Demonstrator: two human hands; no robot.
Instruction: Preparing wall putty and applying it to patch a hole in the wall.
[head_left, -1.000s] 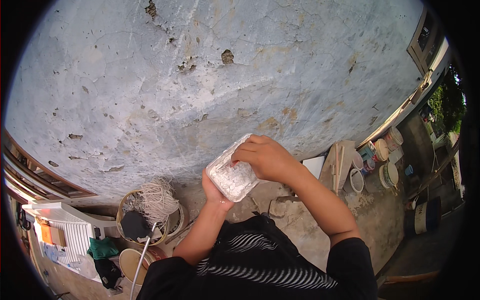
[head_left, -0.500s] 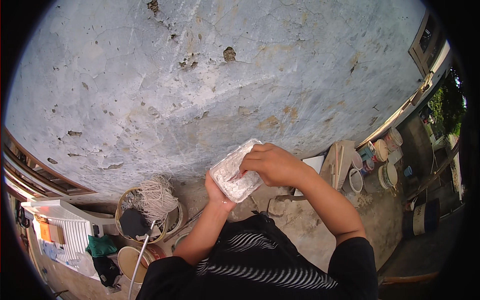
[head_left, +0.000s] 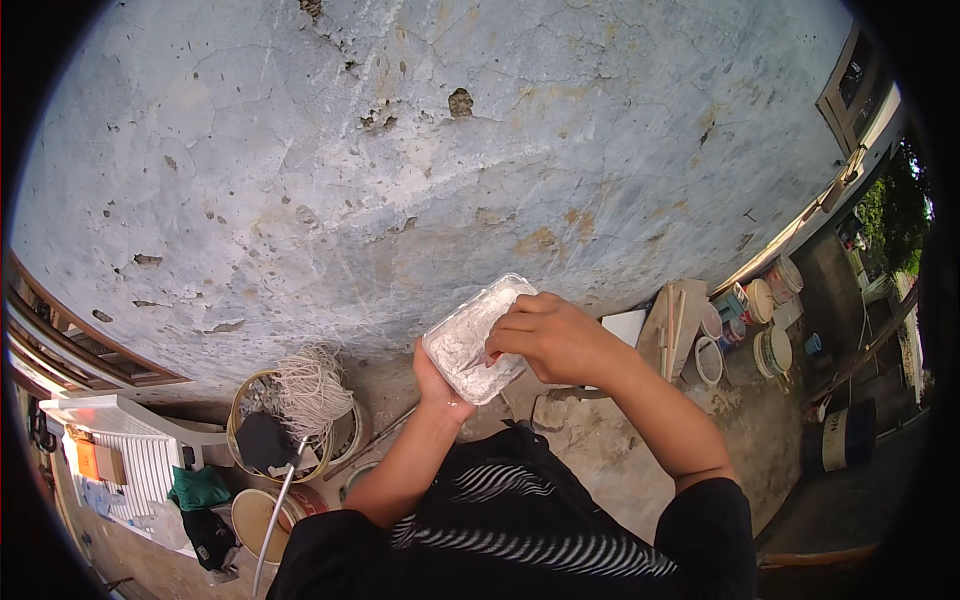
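Observation:
A rectangular clear plastic tub (head_left: 449, 377) filled with white powdery paste (head_left: 466, 338) is held up in front of the wall. My left hand (head_left: 431, 374) is wrapped round its left side and underside, with the fingers mostly hidden beneath. From the right, my right hand (head_left: 552, 336) reaches over the tub, its fingers pinched together and their tips down at the paste. Whatever is between those fingertips, if anything, is too small and covered to make out. Ahead stands a pale blue-grey wall (head_left: 300, 150) with cracks, chips and peeled patches.
On the left, a string mop (head_left: 312, 390) rests on a bucket, beside a white plastic chair (head_left: 125, 420) loaded with items. Several paint buckets (head_left: 772, 350) and wooden boards (head_left: 682, 325) stand at the right. A dark barrel (head_left: 848, 436) lies farther right.
My right hand has shifted slightly right and down within the tub, its fingertips still at the paste. The tub has tilted and moved very little in my left hand.

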